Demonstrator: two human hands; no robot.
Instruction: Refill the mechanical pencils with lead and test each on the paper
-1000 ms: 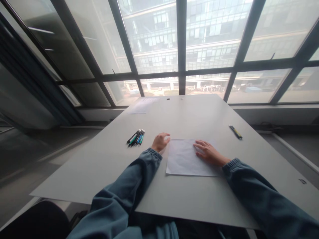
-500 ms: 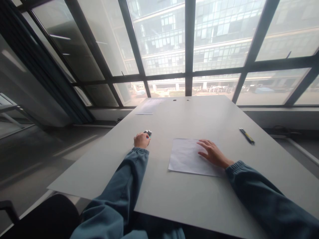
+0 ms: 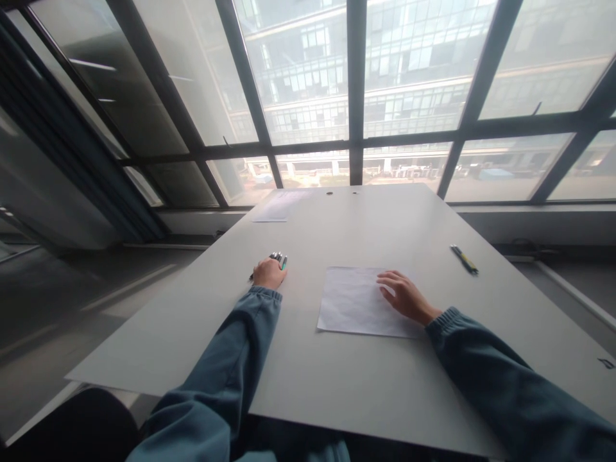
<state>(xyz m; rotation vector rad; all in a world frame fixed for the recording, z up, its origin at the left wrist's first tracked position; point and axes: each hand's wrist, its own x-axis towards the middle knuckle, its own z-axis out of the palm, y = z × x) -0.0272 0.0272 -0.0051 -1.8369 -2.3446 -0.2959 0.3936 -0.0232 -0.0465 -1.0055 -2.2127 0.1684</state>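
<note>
Yellow-black pen (image 3: 464, 259) lies right, well apart from paper (image 3: 353, 300).

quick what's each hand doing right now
left hand: closed over the bundle of pens
right hand: open, flat on the sheet of paper

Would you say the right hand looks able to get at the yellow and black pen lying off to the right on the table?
Probably yes. The right hand rests flat on the sheet of paper, and only bare table lies between it and the yellow and black pen; nothing blocks the way.
</note>
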